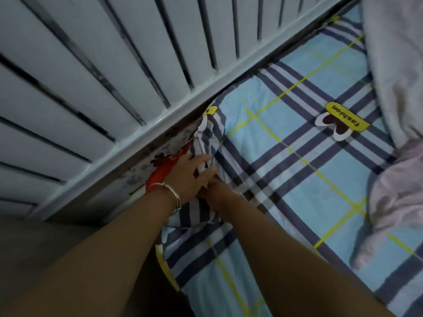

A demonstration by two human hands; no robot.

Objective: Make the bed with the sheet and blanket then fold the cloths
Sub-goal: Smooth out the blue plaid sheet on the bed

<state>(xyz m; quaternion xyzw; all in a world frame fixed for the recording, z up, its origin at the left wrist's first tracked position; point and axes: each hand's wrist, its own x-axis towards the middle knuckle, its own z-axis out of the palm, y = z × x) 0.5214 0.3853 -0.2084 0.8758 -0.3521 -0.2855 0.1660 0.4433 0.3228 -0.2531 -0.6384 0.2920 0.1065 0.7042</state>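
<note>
You're tucking the sheet (286,138) corner: left hand (186,177) pinches its bunched fold, right hand (214,193) curls into it; next, push it down beside the headboard (137,72).

Bare forearms, thin silver bangle (168,193) on left wrist.

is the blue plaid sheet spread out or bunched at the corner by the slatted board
Bunched: the blue plaid sheet wrinkles where both hands gather it.

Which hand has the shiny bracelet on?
The left hand, the one nearer the white slatted rail. A silver bangle circles its wrist. The right hand beside it has a bare wrist.
</note>
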